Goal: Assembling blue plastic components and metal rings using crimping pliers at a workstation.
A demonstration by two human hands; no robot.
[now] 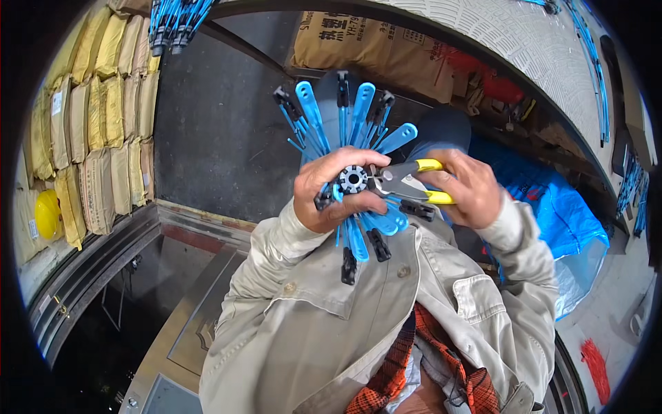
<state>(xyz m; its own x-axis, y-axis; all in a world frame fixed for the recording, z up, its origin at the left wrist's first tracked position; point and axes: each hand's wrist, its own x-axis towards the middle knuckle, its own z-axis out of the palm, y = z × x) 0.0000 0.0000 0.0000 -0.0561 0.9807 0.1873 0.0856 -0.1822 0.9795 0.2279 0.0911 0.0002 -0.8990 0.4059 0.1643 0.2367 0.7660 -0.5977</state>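
Note:
My left hand (312, 190) is closed around the middle of a blue and black assembly. Its round hub (353, 179) is dark with a pale notched ring and a hole in the centre. Blue paddle-shaped arms (362, 110) and thinner blue rods with black end pieces (378, 245) fan out all around the hub. In my right hand (469, 186) is a pair of pliers (400, 183) with yellow handles. Their jaws reach the hub's right side, between my left thumb and fingers; what lies between the jaws is too small to tell.
Stacked sacks (103, 117) line the left wall, with a yellow helmet (48, 214) beside them. A patterned table top (483, 34) stands ahead, brown sacks (372, 48) under it. More blue rods (181, 21) stick out at upper left. A blue plastic bag (552, 207) lies to the right.

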